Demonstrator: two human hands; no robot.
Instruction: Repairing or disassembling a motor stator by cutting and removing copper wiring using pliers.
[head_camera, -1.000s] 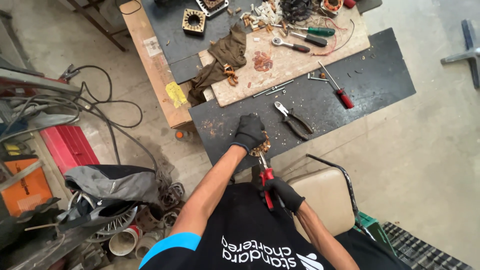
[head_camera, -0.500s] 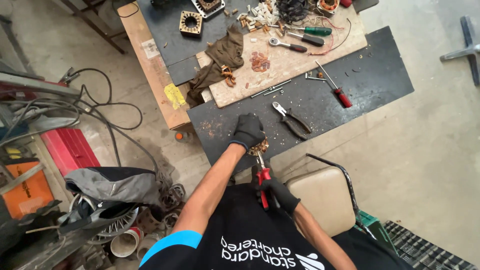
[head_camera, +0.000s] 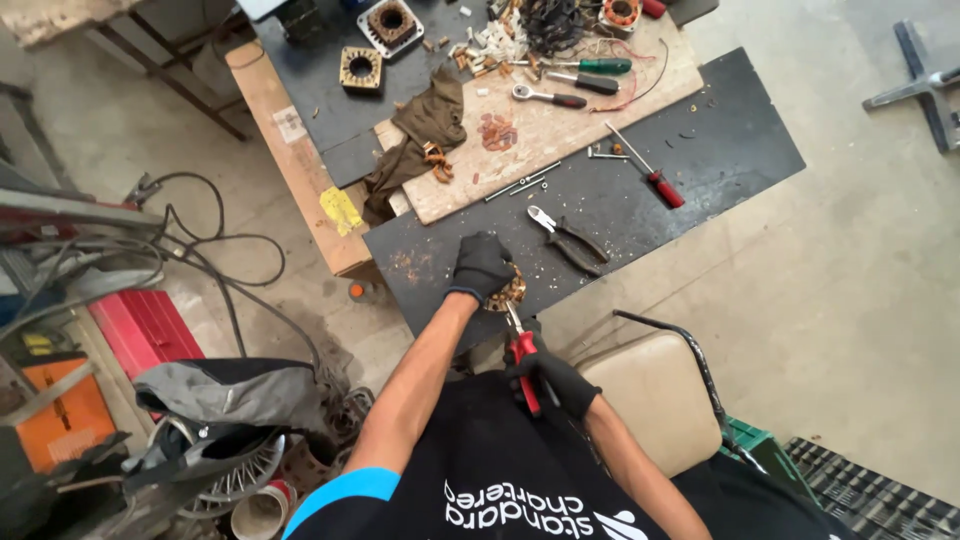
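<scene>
Gloved hands work a small copper-wound part at the near edge of the dark bench top (head_camera: 640, 200).

The left hand (head_camera: 481, 266), in a black glove, is curled tight around the copper-wound part (head_camera: 508, 292), pinning it just over the bench top's near edge. The right hand (head_camera: 553, 378), also gloved, is clenched on the red-handled pliers (head_camera: 519, 345), whose tips touch the part from the person's side. Farther onto the bench top, black pliers (head_camera: 566, 236) lie loose just beyond the left hand, and a red-handled screwdriver (head_camera: 645, 171) lies well apart toward the far side. No container sits on the bench top; a wooden board (head_camera: 560, 130) overlaps its far edge, bearing scattered tools.
</scene>
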